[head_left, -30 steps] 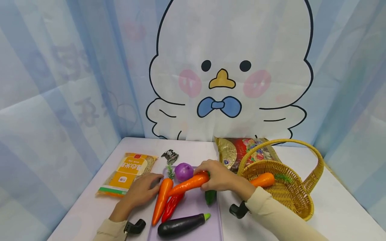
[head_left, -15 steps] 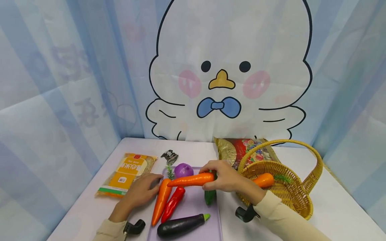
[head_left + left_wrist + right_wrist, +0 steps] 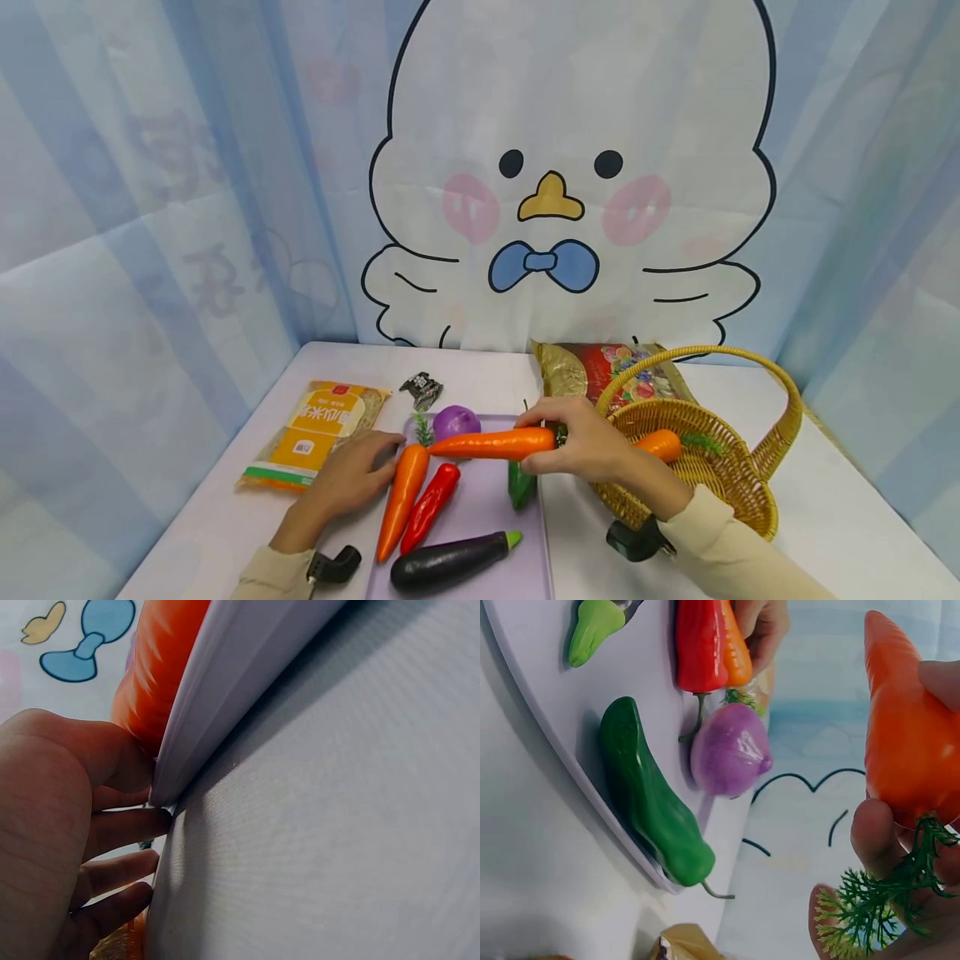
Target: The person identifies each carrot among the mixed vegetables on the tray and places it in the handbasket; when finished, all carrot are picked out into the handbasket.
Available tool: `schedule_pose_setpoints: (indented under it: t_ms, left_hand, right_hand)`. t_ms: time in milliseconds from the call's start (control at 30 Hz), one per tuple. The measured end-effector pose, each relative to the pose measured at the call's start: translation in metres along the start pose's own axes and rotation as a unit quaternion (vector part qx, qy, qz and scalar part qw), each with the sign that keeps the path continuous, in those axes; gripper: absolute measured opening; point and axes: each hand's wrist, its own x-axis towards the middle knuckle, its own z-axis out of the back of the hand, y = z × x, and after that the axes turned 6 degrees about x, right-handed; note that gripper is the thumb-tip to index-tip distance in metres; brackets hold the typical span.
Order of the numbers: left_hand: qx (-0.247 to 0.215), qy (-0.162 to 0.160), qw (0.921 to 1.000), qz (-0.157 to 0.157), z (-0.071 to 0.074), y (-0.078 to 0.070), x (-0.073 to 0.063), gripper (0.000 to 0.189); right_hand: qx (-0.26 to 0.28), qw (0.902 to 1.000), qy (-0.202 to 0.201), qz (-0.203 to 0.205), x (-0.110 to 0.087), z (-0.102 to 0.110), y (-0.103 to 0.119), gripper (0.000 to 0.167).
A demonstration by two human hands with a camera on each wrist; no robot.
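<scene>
Over on the left, the left hand (image 3: 356, 475), fingers loosely extended, touches the edge of the lilac tray (image 3: 491, 508), just beside a lying carrot (image 3: 405, 504). Now the raised carrot (image 3: 495, 443): above the tray's far part, long axis running side to side, tapered tip pointing left. And the right hand (image 3: 581, 437) pinches its thick, leafy end between thumb and fingers, near the wicker basket (image 3: 771, 508).
</scene>
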Motion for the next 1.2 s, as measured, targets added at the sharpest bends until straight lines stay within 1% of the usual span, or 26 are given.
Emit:
schedule_pose_setpoints:
  t_ms: [133,367,700,800,1000,1100,1200]
  left_hand:
    - [-0.002,0.001,1.0000,0.001,0.000,0.000,0.000,0.038]
    - [-0.003,0.002,1.0000,0.002,0.001,-0.001,0.001,0.038]
    - [-0.004,0.005,1.0000,0.008,0.001,-0.002,0.001,0.038]
    - [-0.004,0.006,0.9999,0.009,0.002,-0.002,0.000,0.038]
    - [-0.005,0.010,0.9999,0.013,0.002,-0.002,0.000,0.039]
    - [-0.004,0.010,0.9999,0.012,0.002,-0.003,0.000,0.039]
    - [-0.005,0.011,0.9999,0.012,0.003,-0.004,0.000,0.039]
  right_hand:
    - [-0.001,1.0000,-0.009,0.002,-0.006,0.006,0.001,0.028]
    - [0.000,0.9996,-0.023,-0.013,-0.019,0.016,0.001,0.026]
    - [-0.008,0.9992,-0.039,-0.001,-0.035,0.029,0.007,0.025]
    - [-0.013,0.9990,-0.041,0.007,-0.041,0.037,0.008,0.025]
    - [-0.043,0.9976,-0.052,0.017,-0.054,0.056,0.012,0.025]
    - [-0.056,0.9969,-0.053,0.014,-0.062,0.065,0.011,0.026]
    - [-0.057,0.9970,-0.052,0.002,-0.070,0.072,0.010,0.027]
